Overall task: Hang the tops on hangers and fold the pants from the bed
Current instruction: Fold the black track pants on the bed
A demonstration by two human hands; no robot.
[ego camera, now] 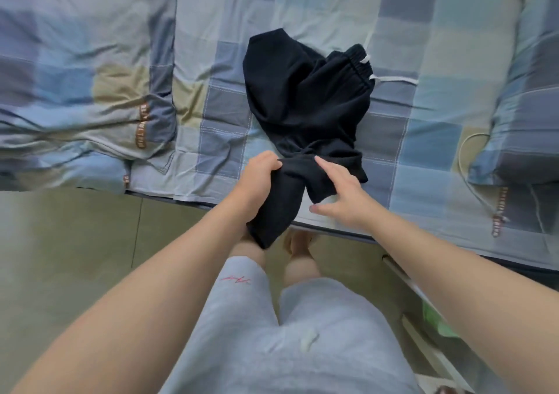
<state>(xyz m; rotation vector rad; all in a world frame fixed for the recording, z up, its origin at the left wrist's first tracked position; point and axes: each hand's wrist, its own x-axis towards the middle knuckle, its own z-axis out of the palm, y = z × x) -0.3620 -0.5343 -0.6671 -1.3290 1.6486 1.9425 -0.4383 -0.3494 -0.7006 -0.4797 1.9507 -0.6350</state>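
Pants (302, 103): black, bunched in a heap on the bed (423, 151), waistband (354, 60) toward the far side, legs drawn to the near edge, one leg end spilling over that edge.
Left hand (257, 182): clenched round the leg end at the bed's near edge, fingers curled into the cloth; probably gripped there to pull the leg straight and give the fold a firm corner.
Right hand (341, 197): released, fingers straight and laid on the other leg just inside the bed's near edge, thumb spread; seemingly pinning that leg, or feeling for its end, so both legs can be matched (nothing pinched yet).
Drawstring (393, 79): white, trailing from the waistband across the bed, well apart from both hands.
Quilt (75, 91): checked, rumpled at the bed's left end, apart from the pants.
Step in hand: likely sorting out the two legs before folding; heap not yet flat, not yet folded.
Next move: judged to need both leg ends brought together and the heap smoothed flat on the bed.
Risk: legs twisted over each other near the bed's edge, apt to fold crooked unless untangled first.
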